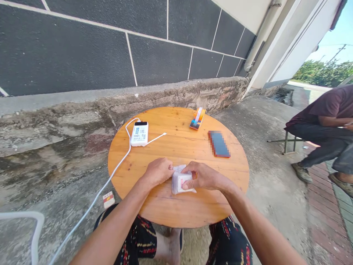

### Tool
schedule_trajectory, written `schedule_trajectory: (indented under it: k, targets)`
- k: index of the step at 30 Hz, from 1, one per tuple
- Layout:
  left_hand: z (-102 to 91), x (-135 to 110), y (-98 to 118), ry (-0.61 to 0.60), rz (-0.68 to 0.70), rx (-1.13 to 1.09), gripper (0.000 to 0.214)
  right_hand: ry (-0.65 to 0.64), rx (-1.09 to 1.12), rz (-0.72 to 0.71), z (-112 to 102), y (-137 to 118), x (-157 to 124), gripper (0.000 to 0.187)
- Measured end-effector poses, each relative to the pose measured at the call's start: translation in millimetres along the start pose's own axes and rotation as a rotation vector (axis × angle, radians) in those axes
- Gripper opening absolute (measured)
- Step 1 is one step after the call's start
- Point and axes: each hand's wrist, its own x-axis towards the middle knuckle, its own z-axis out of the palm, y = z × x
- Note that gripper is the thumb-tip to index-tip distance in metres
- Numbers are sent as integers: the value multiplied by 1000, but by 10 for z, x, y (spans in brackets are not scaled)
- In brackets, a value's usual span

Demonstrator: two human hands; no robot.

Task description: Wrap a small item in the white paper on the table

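The left forearm point(118, 221) and right forearm point(256, 215) were extended forward and angled inward; the left grip point(159, 171) was tightly curled, the right grip point(202, 176) held with thumb point(189, 185) opposed to fingers point(190, 166).

A dark grey wall point(154, 59) fills the far side, ruled into big blocks by pale lines point(167, 18). Below it I see a rough, stained plinth point(82, 127), its surface patchy and worn. At the far right a pale drainpipe point(260, 35) comes down beside a whitish pillar point(278, 44). A round, honey-coloured wooden table point(179, 147) stands on grey concrete ground point(268, 187), near the plinth. Over to the right there's a low stool point(286, 142), with reddish paving point(321, 213) close by and a greenish strip alongside. Beyond, leafy bushes point(317, 71) sit in bright daylight under blue sky point(346, 35).
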Motion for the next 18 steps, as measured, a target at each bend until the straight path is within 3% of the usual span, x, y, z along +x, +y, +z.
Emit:
schedule_trajectory:
  k: [5, 8, 12, 15, 18]
  targets:
    - [-38, -57, -59, 21, 12, -37, 12, -93, 1, -97, -69, 61, 111, 37]
    - [3, -241, -54, 177, 80, -166, 16, -127, 36, -107, -84, 61, 132, 39]
    - [229, -575, 8, 412, 243, -383, 28, -103, 45, -58, -86, 10, 89, 42]
    - [433, -742, 28, 440, 335, -389, 47, -68, 58, -39, -40, -11, 43, 43]
    - [560, -806, -7, 456, 338, -389, 55, -47, 51, -60, 60, -19, 17, 43]
